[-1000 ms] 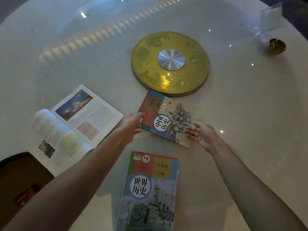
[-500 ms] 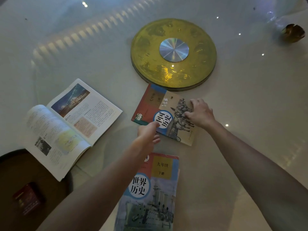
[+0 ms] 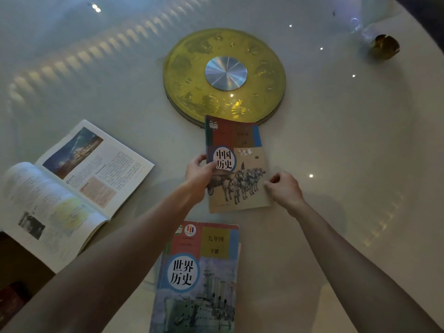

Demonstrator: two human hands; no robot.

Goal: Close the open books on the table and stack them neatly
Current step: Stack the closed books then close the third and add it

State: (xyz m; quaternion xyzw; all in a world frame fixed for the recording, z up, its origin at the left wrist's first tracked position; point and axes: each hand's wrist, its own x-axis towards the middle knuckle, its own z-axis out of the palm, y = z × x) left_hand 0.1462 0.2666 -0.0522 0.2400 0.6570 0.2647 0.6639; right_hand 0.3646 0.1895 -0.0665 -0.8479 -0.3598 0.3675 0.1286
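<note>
Head view, left hand [image 3: 199, 173] grip closed on horse-cover book [image 3: 236, 164], right hand [image 3: 283, 188] pinching its edge

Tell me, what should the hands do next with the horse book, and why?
Probably carry the horse book, gripped by the left hand and right hand, toward you onto the closed ship book. Both are shut, so they can start the stack; the open book still needs closing.

head view, steeply down over the table [image 3: 336, 164], close
</note>
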